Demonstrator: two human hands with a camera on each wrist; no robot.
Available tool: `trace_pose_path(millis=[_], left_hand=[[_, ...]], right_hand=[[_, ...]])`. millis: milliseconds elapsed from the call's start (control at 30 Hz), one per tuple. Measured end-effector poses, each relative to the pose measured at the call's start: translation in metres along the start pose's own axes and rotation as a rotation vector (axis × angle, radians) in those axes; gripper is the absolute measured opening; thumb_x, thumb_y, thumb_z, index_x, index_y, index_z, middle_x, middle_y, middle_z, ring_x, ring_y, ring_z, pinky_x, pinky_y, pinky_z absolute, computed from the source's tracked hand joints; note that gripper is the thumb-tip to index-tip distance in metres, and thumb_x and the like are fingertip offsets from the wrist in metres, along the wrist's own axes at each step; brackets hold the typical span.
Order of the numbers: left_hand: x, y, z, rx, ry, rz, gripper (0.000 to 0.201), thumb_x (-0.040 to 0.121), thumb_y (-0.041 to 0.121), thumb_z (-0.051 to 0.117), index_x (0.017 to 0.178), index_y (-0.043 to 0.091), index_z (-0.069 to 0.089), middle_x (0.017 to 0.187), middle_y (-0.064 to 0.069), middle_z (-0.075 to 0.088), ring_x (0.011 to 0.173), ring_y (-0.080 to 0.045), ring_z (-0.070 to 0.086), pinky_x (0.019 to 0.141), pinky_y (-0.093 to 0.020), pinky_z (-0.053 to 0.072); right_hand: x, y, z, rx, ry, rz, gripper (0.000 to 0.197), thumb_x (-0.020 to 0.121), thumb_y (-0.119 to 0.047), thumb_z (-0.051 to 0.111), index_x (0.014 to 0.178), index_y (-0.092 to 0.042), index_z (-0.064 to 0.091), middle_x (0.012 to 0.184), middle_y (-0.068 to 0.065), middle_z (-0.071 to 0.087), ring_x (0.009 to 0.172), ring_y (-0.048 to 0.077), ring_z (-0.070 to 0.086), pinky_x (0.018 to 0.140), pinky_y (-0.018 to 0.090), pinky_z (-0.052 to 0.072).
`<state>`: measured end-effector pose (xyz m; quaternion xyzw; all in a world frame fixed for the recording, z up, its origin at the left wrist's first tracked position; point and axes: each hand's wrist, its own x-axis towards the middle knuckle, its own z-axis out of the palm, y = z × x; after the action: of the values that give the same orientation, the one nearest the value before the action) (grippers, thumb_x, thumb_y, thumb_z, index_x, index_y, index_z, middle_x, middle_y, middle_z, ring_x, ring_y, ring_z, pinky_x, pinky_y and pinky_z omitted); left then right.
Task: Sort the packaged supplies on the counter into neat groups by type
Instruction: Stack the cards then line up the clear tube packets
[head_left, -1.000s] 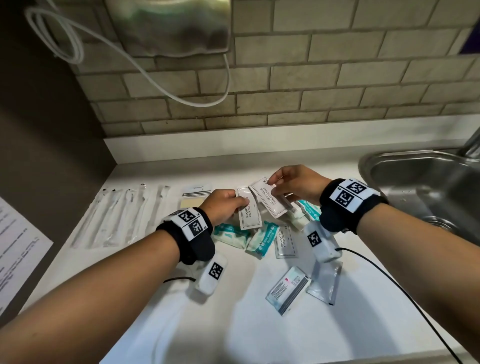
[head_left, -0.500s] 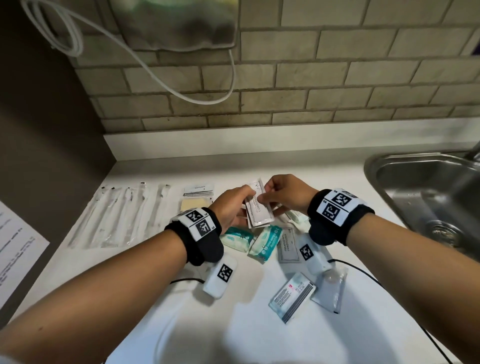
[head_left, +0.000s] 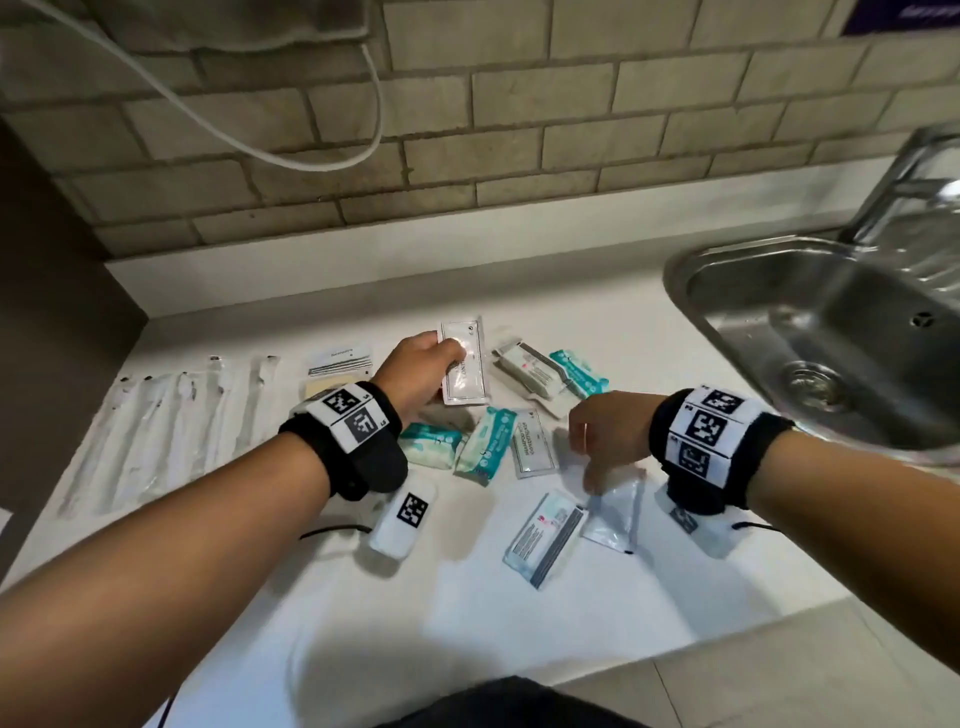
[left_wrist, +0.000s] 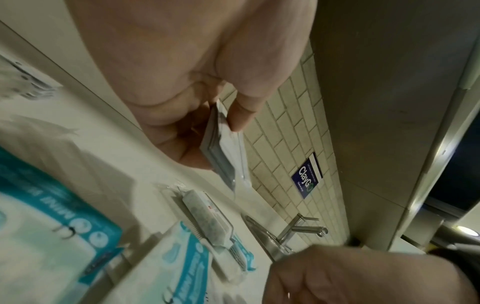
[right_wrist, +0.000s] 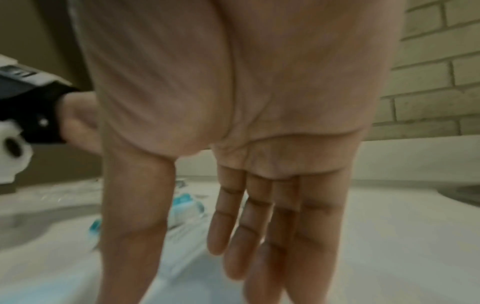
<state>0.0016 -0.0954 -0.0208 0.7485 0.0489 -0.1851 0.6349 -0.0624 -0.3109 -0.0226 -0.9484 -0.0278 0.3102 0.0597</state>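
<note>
My left hand (head_left: 423, 371) pinches a small stack of flat white sachets (head_left: 464, 370) between thumb and fingers, held just above the white counter (head_left: 363, 597); the left wrist view shows the stack (left_wrist: 226, 156) edge-on. My right hand (head_left: 605, 434) hangs over a clear packet (head_left: 615, 512) with its fingers (right_wrist: 262, 222) straight and holding nothing. Teal-and-white packs (head_left: 431, 444) (head_left: 488, 444), another white sachet (head_left: 531, 441), a white packaged item (head_left: 530, 370) on a teal pack (head_left: 579, 373), and a grey-striped packet (head_left: 545, 538) lie scattered between the hands.
Long clear-wrapped swabs (head_left: 171, 431) lie in a row at the left, beside small flat packets (head_left: 340, 364). A steel sink (head_left: 810, 332) with a tap sits at the right. A brick wall (head_left: 519, 130) with a hanging white cable (head_left: 249, 145) backs the counter.
My right hand let go of the sachet it passed to the left hand and dropped toward the clear packet. The left hand now holds the sachets stacked together.
</note>
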Motion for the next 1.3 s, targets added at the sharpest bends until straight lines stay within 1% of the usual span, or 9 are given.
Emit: trace_pose_path(millis=[167,300,367,500,567,700,900,1100,1300], left_hand=[[-0.010,-0.002,0.021,0.059,-0.023,0.078,0.009,0.085,0.017,0.056,0.078,0.013,0.054,0.072,-0.009,0.052,0.071,-0.024,0.053,0.073,-0.043,0.046],[-0.012,-0.011,0.032,0.123,-0.055,0.086,0.026,0.076,0.026,0.056,0.095,0.008,0.062,0.084,-0.014,0.060,0.079,-0.026,0.058,0.076,-0.041,0.047],[-0.012,-0.011,0.035,0.141,-0.062,0.090,0.027,0.075,0.026,0.055,0.095,0.008,0.060,0.085,-0.015,0.058,0.079,-0.025,0.057,0.076,-0.040,0.047],[-0.016,-0.013,0.036,0.158,-0.058,0.102,0.034,0.069,0.031,0.055,0.094,0.009,0.060,0.088,-0.012,0.057,0.079,-0.025,0.054,0.075,-0.039,0.045],[-0.017,-0.013,0.033,0.167,-0.044,0.100,0.032,0.075,0.028,0.056,0.097,0.005,0.062,0.087,-0.013,0.059,0.079,-0.025,0.056,0.075,-0.039,0.047],[-0.011,-0.016,0.028,0.171,0.006,0.127,0.012,0.093,0.014,0.051,0.088,0.010,0.062,0.082,-0.009,0.064,0.071,-0.024,0.060,0.069,-0.032,0.049],[-0.006,-0.015,0.017,0.129,0.068,0.130,0.029,0.066,0.034,0.058,0.085,0.013,0.063,0.081,-0.012,0.058,0.077,-0.023,0.054,0.076,-0.039,0.045],[-0.012,-0.015,0.006,0.173,0.128,0.155,0.014,0.074,0.029,0.058,0.072,0.016,0.054,0.071,-0.005,0.050,0.072,-0.020,0.045,0.071,-0.034,0.036],[-0.011,-0.018,0.001,0.210,0.111,0.160,0.023,0.074,0.033,0.057,0.082,0.011,0.056,0.075,-0.009,0.048,0.071,-0.020,0.044,0.069,-0.035,0.035]], right_hand=[[-0.018,0.013,0.028,-0.038,0.081,0.038,0.072,0.067,-0.028,0.082,0.130,-0.021,0.047,0.127,0.000,0.050,0.108,0.019,0.052,0.090,0.030,0.048],[-0.021,0.013,0.027,0.004,0.120,0.052,0.083,0.066,-0.033,0.085,0.136,-0.017,0.044,0.131,0.003,0.050,0.117,0.024,0.052,0.100,0.036,0.047],[-0.022,0.014,0.024,0.048,0.121,0.084,0.082,0.065,-0.031,0.086,0.134,-0.015,0.045,0.128,0.004,0.054,0.113,0.023,0.054,0.096,0.033,0.048],[-0.022,0.019,0.013,0.176,0.099,0.103,0.065,0.063,-0.027,0.089,0.116,-0.011,0.056,0.102,0.002,0.065,0.078,0.017,0.059,0.068,0.025,0.050],[-0.021,0.021,0.002,0.214,0.147,0.075,0.056,0.063,-0.026,0.089,0.110,-0.014,0.061,0.096,0.000,0.065,0.076,0.016,0.060,0.059,0.020,0.046],[-0.016,0.019,-0.030,0.237,0.324,-0.076,0.022,0.074,-0.025,0.078,0.086,-0.018,0.061,0.077,-0.005,0.058,0.075,0.016,0.053,0.055,0.021,0.037],[-0.007,0.001,-0.041,0.317,0.400,-0.259,0.008,0.095,-0.012,0.045,0.088,-0.013,0.040,0.077,0.002,0.055,0.067,0.022,0.056,0.055,0.028,0.040],[0.001,-0.003,-0.029,0.313,0.361,-0.361,0.031,0.076,-0.019,0.071,0.085,-0.019,0.041,0.093,0.000,0.041,0.069,0.017,0.044,0.061,0.027,0.041],[0.006,-0.006,-0.037,0.662,0.341,-0.349,0.026,0.084,0.000,0.057,0.080,-0.020,0.042,0.075,-0.001,0.052,0.056,0.013,0.042,0.047,0.018,0.036]])
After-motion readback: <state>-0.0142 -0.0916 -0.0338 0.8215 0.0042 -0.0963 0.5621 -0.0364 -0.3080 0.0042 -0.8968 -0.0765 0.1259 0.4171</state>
